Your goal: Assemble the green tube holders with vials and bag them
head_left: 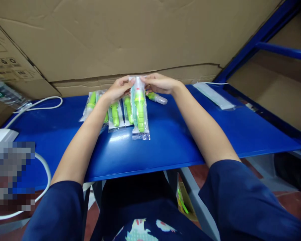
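Observation:
Between my two hands is a clear plastic packet (140, 110) holding a bright green, ridged-handled item with a see-through cap. My left hand (120, 88) pinches its upper left corner, and my right hand (160, 83) pinches the upper right. More packets of the same kind, such as one packet (115, 113) below my left hand, lie in a row to the left, partly hidden by my left hand and forearm. Beside my right fingers an unwrapped green item (157, 97) with a clear cap rests on the blue table (175, 134).
A pack of flat, pale strips (214, 96) lies at the right. At the left are a white cable (48, 99), a white box (3, 135) and a clear plastic bottle (8, 92). Cardboard (130, 36) stands behind the table, and a blue metal frame (251, 47) rises at the right.

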The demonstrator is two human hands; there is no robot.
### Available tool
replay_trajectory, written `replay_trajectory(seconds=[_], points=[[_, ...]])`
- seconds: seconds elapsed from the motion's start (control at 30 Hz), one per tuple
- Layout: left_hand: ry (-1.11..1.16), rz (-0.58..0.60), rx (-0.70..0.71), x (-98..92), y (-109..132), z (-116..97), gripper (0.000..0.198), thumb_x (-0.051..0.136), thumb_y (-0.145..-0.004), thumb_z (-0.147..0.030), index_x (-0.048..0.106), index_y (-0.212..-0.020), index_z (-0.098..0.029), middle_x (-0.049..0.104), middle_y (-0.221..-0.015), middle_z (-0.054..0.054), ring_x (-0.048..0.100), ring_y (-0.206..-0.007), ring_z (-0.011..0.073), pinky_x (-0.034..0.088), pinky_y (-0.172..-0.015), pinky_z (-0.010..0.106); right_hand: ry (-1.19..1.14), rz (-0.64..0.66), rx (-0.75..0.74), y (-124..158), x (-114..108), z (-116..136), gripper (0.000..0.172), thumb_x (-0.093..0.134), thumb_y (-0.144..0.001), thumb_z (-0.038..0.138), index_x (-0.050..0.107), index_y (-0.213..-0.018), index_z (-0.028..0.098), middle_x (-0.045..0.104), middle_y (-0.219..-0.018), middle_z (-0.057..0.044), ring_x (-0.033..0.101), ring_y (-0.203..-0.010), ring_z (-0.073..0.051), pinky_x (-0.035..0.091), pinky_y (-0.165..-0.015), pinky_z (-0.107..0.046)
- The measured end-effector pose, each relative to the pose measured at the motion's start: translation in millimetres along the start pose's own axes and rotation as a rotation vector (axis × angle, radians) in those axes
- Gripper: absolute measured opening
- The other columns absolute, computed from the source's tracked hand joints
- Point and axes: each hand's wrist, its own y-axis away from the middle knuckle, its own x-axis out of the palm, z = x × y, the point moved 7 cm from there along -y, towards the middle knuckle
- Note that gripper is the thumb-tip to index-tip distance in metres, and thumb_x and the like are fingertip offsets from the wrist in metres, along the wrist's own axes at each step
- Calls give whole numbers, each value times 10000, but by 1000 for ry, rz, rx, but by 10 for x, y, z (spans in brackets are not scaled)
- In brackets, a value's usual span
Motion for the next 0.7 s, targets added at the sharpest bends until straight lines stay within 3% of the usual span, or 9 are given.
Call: replay_trajectory(seconds=[0.2,0.33,0.53,0.7], points=[[-49,77,-15,-30,-28,71,261,780,-967,-443,728,-1014,-191,686,-767,22,764,-911,204,601,-841,300,66,-52,-19,28,83,36,420,860,-872,563,683,-801,189,652,-684,9,637,-673,-139,564,-661,-272],[-25,87,-5,-58,-28,64,334,756,-976,-496,706,-964,-166,684,-806,55,747,-886,208,591,-839,315,4,41,-34,1,165,25,401,847,-902,523,658,-794,187,599,-682,20,579,-653,-121,524,-649,-256],[-64,126,162,-57,-87,5,349,712,-997,-532,665,-963,-189,622,-754,21,705,-775,168,574,-741,285,-116,273,-172,-108,216,6,345,779,-980,452,605,-850,185,527,-691,41,487,-617,-86,445,-576,-195],[-112,62,317,-73,-155,-41,425,703,-986,-591,615,-860,-194,563,-740,-5,654,-735,131,545,-704,255,-113,191,-222,-180,136,-8,362,836,-926,424,576,-823,195,496,-695,44,473,-639,-96,440,-590,-202]])
